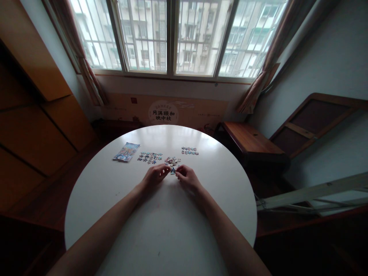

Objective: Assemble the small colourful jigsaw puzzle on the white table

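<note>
Both of my hands rest on a round white table (161, 214). My left hand (155, 174) and my right hand (186, 177) are curled, their fingertips meeting on a small bluish puzzle piece (173, 171). Just beyond them lies a small heap of loose puzzle pieces (172, 161). A flat group of pieces (149, 157) lies to the left and another group (189, 151) to the right. A colourful picture card or bag (127, 151) lies at the far left of the row.
A barred window (175, 36) with curtains fills the wall ahead. A wooden cabinet (34, 115) stands to the left. A low wooden bench (253, 142) and a leaning wooden frame (316, 122) are on the right. A printed cardboard panel (163, 112) leans under the window.
</note>
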`<act>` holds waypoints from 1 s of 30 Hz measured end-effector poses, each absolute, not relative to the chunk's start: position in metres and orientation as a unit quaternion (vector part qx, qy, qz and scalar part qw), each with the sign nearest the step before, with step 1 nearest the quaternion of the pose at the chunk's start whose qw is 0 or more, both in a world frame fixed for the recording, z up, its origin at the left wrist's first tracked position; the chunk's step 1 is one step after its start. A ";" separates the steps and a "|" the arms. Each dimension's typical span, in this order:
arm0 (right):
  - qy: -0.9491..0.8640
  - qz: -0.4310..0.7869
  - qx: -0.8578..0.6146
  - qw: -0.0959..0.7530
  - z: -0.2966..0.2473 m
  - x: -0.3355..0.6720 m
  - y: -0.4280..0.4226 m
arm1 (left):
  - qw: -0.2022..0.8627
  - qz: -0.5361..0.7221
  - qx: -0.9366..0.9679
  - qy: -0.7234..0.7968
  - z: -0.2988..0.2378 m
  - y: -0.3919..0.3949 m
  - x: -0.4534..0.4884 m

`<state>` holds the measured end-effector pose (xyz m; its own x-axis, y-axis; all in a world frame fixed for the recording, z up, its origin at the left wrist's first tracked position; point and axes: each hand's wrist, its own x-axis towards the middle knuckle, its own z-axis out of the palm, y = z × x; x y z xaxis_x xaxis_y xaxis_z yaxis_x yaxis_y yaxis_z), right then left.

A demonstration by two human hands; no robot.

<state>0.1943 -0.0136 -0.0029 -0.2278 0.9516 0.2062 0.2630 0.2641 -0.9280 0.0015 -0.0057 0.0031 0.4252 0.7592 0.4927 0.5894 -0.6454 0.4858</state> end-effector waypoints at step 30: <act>-0.677 0.385 -0.460 0.427 -0.004 0.194 -0.014 | 0.133 0.350 0.833 0.408 0.006 -0.006 0.002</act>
